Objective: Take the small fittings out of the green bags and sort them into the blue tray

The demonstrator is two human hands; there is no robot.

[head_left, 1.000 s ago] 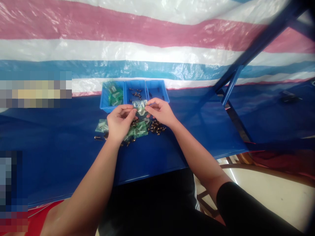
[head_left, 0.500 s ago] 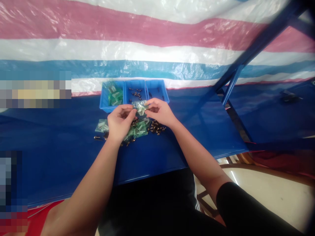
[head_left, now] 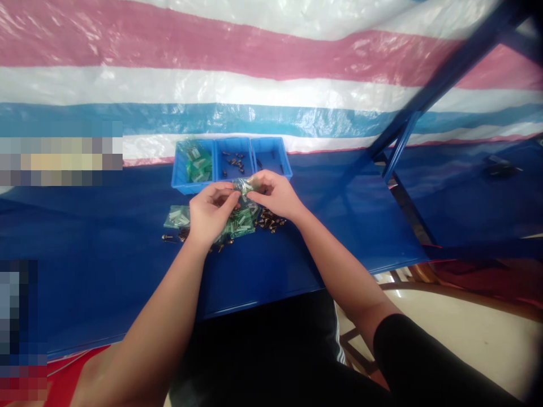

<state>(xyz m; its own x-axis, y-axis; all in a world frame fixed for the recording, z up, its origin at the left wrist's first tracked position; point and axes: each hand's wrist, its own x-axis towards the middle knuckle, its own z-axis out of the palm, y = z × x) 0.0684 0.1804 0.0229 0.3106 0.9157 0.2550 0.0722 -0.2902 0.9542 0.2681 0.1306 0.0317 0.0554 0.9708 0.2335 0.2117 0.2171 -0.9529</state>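
My left hand [head_left: 208, 215] and my right hand [head_left: 275, 194] pinch the two ends of a small clear plastic bag [head_left: 244, 186] with small parts inside, held just above the blue table [head_left: 297, 254]. Under my hands lies a pile of greenish small bags [head_left: 240, 221] and loose dark screws [head_left: 271, 221]. One more small bag [head_left: 177, 216] lies to the left of my left hand. Behind the hands stands a blue tray with three compartments [head_left: 215, 164]: small bags in the left one, dark screws in the middle one, a few parts in the right one.
A striped red, white and blue tarp [head_left: 254, 73] hangs behind the table. A blue metal frame post [head_left: 401, 144] slants up at the right. A second blue surface [head_left: 479, 192] lies further right, with a dark object [head_left: 498, 165] on it.
Both hands have drawn slightly closer together with the small bag between them. The bag is now more bunched up and sits a little lower.
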